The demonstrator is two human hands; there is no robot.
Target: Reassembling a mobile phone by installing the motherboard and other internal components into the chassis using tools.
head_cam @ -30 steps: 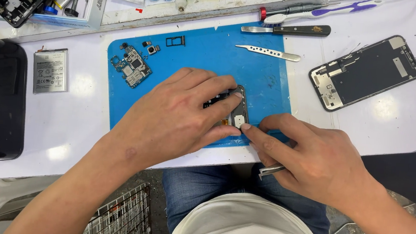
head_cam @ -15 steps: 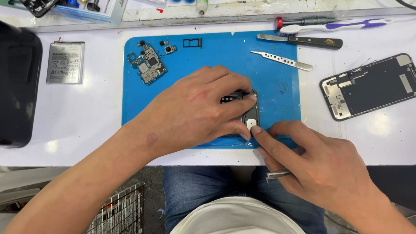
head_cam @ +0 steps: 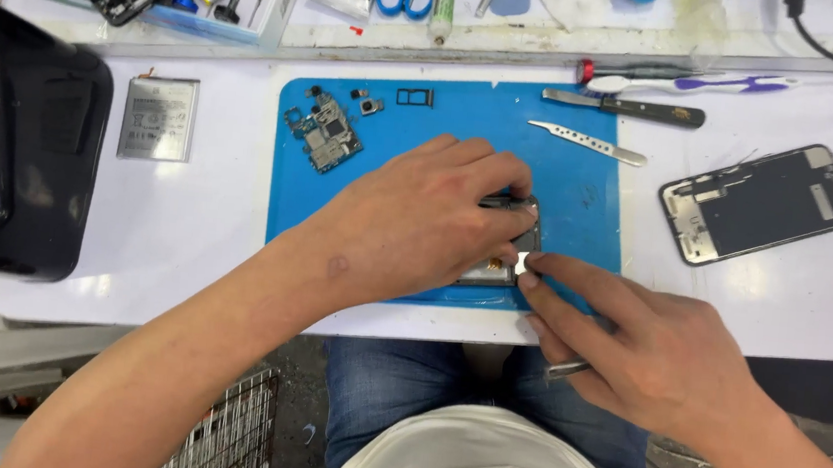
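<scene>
Phone [head_cam: 514, 245]: on the blue mat [head_cam: 581, 193], near edge, mostly hidden under the left hand.
Left hand [head_cam: 417, 224]: pressed flat, holding phone; unchanged since a second ago.
Right hand [head_cam: 647, 350]: fingertips pinch a small white part [head_cam: 521, 263] at phone's right edge; tool [head_cam: 565, 370] tucked in palm.
Change: only the view shifted; work remains fine seating.

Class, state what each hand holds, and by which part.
Left hand presses down on the opened phone, covering its middle. Right hand pinches a small silver part at the phone's lower right edge.
</scene>
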